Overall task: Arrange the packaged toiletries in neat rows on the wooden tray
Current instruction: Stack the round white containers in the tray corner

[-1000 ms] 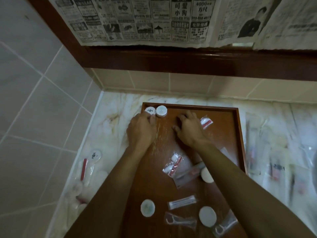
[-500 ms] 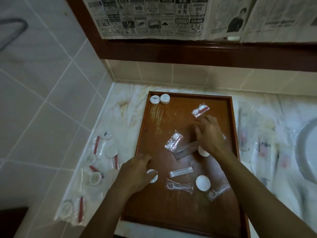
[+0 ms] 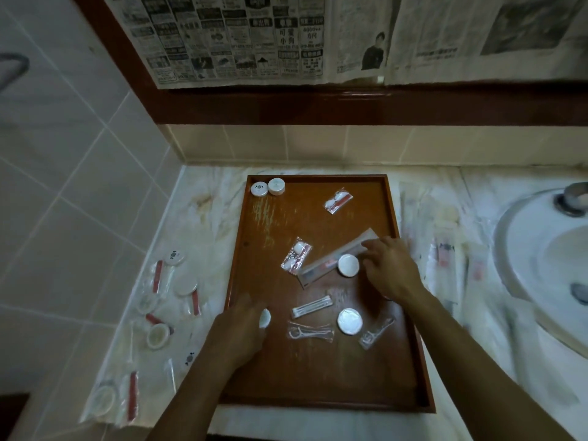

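Head view: looking down at a wooden tray (image 3: 410, 316) on a marble counter, sink (image 3: 541, 281) off to the right.
Done so far: only two round white packs (image 3: 267, 188) sit side by side in the tray's far left corner, so I'd say the row is barely started.
Left hand: left hand (image 3: 237, 329) is down at the tray's near left, fingers curled over a small round white pack (image 3: 264, 317). Looks like it grips it, but it's blurry, so honestly can't tell for sure.
Right hand: right hand (image 3: 389, 270) hovers at the right side, fingers loosely spread, holding nothing. Fingertips are just beside another round pack (image 3: 348, 265) that lies on top of a long wrapped sachet (image 3: 331, 264).
Key relation: that round pack is directly left of the right hand's fingertips and way closer to it than to the left hand. The sachet under it runs diagonally, near left to far right.
Next, my guess: right hand takes that round pack and carries it far left to the corner row. Watch for dragging the sachet along.
Loose stuff: cotton bud packet (image 3: 312, 306), floss picks (image 3: 310, 332), one more round pack (image 3: 350, 321), all scattered mid tray.
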